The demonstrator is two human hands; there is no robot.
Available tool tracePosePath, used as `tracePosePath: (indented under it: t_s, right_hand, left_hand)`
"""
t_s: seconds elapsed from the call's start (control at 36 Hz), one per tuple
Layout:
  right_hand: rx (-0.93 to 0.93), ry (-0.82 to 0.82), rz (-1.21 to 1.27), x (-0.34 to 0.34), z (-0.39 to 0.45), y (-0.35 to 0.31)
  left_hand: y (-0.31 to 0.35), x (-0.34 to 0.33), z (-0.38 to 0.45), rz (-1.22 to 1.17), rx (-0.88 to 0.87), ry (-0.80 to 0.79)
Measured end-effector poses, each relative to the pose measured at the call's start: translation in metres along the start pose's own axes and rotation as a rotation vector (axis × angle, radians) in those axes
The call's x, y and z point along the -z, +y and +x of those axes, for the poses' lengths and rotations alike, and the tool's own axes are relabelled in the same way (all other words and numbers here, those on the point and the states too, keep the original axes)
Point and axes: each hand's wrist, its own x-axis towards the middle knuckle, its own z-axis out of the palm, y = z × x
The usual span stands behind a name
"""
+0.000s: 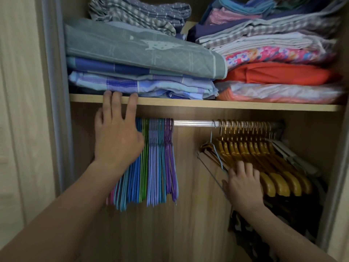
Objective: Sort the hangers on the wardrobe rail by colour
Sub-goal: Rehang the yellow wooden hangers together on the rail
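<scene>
A single pale blue thin wire hanger [214, 148] hangs at the left end of the row of thick yellow-brown wooden hangers [264, 163], right of centre in the frame. It looks like the odd one out. Its hook sits on the ribbed silver metal wardrobe rail [194, 123], and its long axis slants down from the hook toward the lower right. The lower arm of it runs straight to the right hand [242, 183].

That hand sits just below and right of the blue hanger, fingers curled over the shoulders of the wooden ones. The blur does not show whether it already pinches the blue wire. It is plainly the nearer hand for the lift. My guess is that the hanger must come up off the rail and travel left across the bare stretch of rail.

There, left of centre, hangs the tight bunch of thin coated hangers in pink, blue, green, lilac and purple [151, 163], slim and smooth, packed in colour bands. The left hand [118, 137] is spread flat against that bunch's left side. Its fingertips reach up to the front edge of the pale wooden shelf [207, 103].

Above, on the shelf, lie stacks of folded soft bedding and cloth [143, 52], quilted, checked and floral.
</scene>
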Motion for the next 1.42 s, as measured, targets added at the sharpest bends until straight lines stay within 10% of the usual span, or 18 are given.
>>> tracePosePath:
  t_s: [0.64,0.75,1.08,1.25,1.42]
  right_hand:
    - [0.004,0.09,0.455,0.013,0.042,-0.037]
    - [-0.137,-0.016,0.79,0.024,0.036,-0.037]
    - [-0.028,-0.264,0.648,0.007,0.042,-0.052]
    - [-0.223,-0.563,0.907,-0.021,-0.048,-0.052]
    - [-0.598,-0.807,1.264,-0.026,-0.177,-0.053]
  left_hand:
    - [-0.011,0.008,0.004,-0.039,-0.031,-0.088]
    - [-0.005,0.011,0.002,-0.067,-0.007,-0.1]
    - [-0.002,0.017,-0.003,-0.107,0.0,-0.096]
    - [0.013,0.014,-0.094,-0.488,0.09,-0.067]
    - [0.04,-0.03,-0.302,-0.735,0.551,-0.756]
